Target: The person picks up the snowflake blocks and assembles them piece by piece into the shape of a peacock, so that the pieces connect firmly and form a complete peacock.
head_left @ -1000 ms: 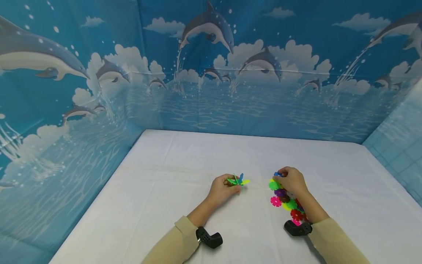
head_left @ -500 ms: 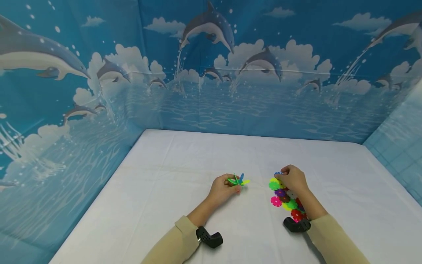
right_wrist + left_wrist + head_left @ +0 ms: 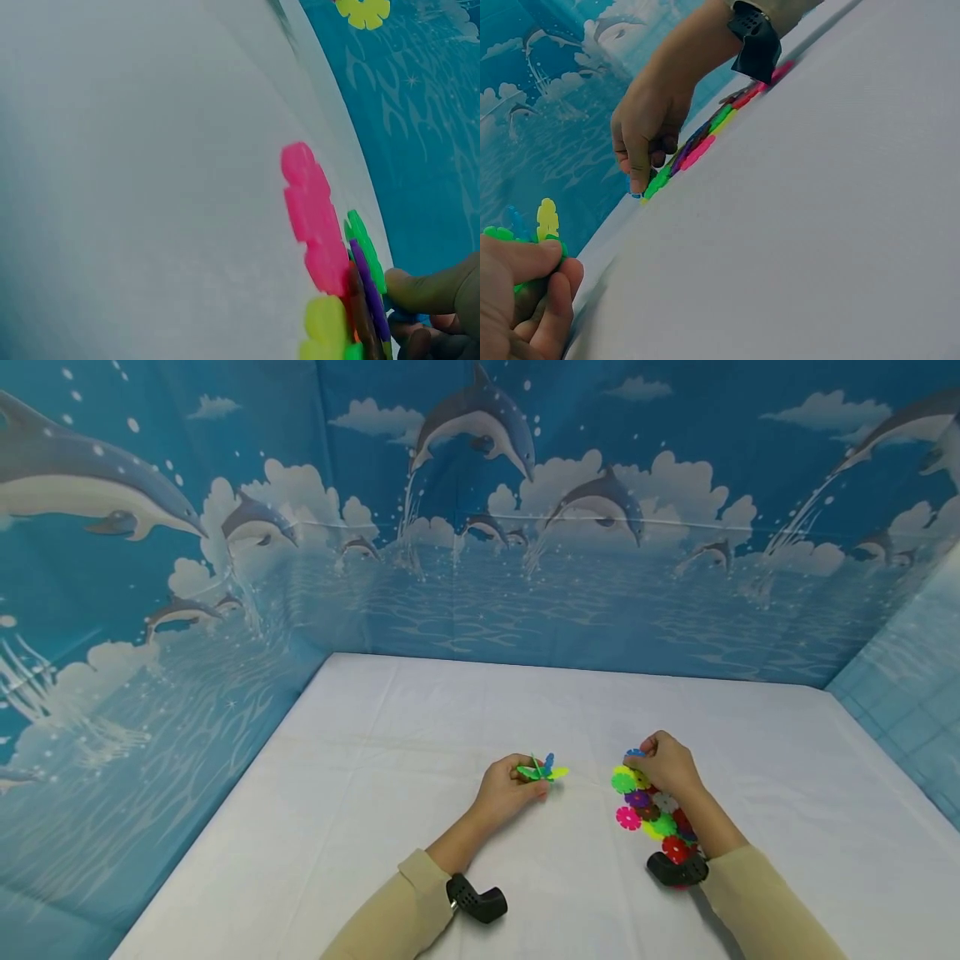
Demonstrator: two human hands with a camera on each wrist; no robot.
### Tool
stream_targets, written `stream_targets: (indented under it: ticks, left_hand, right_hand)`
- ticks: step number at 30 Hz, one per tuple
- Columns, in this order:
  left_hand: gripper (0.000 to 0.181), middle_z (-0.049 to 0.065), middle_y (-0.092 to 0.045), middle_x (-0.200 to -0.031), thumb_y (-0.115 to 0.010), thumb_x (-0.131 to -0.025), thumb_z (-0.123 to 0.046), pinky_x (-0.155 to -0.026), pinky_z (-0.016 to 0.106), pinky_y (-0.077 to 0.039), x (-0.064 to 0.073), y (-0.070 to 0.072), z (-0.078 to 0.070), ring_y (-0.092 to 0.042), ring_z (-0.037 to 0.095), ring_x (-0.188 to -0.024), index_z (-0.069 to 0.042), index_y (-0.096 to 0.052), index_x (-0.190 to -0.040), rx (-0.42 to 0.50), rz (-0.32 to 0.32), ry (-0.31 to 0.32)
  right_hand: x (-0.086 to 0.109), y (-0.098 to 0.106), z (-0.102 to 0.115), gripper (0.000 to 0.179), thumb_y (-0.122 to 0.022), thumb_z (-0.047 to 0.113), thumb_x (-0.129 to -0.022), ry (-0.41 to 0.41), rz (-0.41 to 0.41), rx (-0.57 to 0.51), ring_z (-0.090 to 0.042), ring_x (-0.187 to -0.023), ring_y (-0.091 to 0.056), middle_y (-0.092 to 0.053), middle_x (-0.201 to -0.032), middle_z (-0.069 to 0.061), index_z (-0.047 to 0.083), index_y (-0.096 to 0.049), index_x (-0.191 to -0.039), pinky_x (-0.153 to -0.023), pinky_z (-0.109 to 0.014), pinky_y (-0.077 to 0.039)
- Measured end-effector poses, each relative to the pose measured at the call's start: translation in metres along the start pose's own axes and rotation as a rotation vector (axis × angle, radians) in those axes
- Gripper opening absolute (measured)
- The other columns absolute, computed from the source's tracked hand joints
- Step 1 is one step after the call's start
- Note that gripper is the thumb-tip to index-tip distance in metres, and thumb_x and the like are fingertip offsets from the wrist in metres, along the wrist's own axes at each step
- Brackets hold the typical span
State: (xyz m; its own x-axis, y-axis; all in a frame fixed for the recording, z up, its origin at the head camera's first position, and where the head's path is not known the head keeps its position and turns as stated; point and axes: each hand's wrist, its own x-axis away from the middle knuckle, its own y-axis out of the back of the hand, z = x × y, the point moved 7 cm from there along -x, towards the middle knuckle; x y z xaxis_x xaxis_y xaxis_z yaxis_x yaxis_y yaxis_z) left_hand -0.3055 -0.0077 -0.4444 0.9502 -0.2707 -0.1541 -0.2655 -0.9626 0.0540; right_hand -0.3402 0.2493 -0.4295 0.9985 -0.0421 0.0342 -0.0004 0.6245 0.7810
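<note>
My left hand [image 3: 508, 789] pinches a small joined piece of plastic snowflake discs [image 3: 543, 772], green, blue and yellow, held over the white table. In the left wrist view its yellow disc [image 3: 547, 217] stands up above the thumb. On the right, my right hand [image 3: 670, 768] pinches a blue snowflake disc [image 3: 634, 752] at the far end of a pile of loose discs. Thumb and fingers meet at the blue disc [image 3: 635, 195], low at the table, as the left wrist view shows. Part of the pile is hidden under the right hand and wrist.
The pile runs toward me, with a pink disc [image 3: 627, 818] at its left edge and a red disc [image 3: 676, 849] near the right wrist camera [image 3: 677, 869]. A white cloth covers the table [image 3: 390, 735]. Dolphin-print curtains [image 3: 480, 593] enclose the back and sides.
My right hand has shifted slightly away from me and now shows more of the blue disc at its fingertips. The left hand and its joined piece have barely moved.
</note>
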Motion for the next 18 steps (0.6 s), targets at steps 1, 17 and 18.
stream_targets:
  ticks: [1, 17, 18]
  left_hand:
    - [0.027, 0.022, -0.070, -0.084, -0.071, -0.084, 0.004, -0.065, 0.022, -0.053, -0.002, 0.000, 0.004, -0.069, 0.038, -0.077, 0.011, -0.061, -0.108, -0.006, -0.004, 0.005]
    - [0.027, 0.007, -0.070, -0.081, -0.076, -0.083, -0.006, -0.069, 0.022, -0.051, -0.006, 0.004, 0.012, -0.067, 0.011, -0.073, 0.002, -0.061, -0.104, -0.118, -0.036, 0.002]
    - [0.027, 0.007, -0.070, -0.082, -0.076, -0.083, -0.006, -0.070, 0.022, -0.051, -0.006, 0.005, 0.012, -0.066, 0.011, -0.074, 0.003, -0.061, -0.104, -0.125, -0.039, -0.007]
  right_hand:
    - [0.001, -0.001, 0.001, 0.036, -0.068, 0.020, -0.091, 0.012, -0.011, -0.006, -0.027, -0.075, -0.049, -0.050, -0.083, -0.015, -0.008, -0.047, -0.100, -0.062, -0.035, -0.046]
    - [0.026, -0.046, 0.037, 0.035, -0.065, 0.025, -0.095, -0.076, 0.066, -0.428, -0.013, -0.058, -0.052, -0.064, -0.069, -0.003, 0.000, -0.046, -0.110, -0.054, -0.025, -0.043]
    - [0.029, -0.051, 0.041, 0.034, -0.065, 0.023, -0.095, -0.082, 0.087, -0.486, -0.012, -0.058, -0.053, -0.064, -0.069, -0.003, -0.001, -0.046, -0.110, -0.054, -0.023, -0.044]
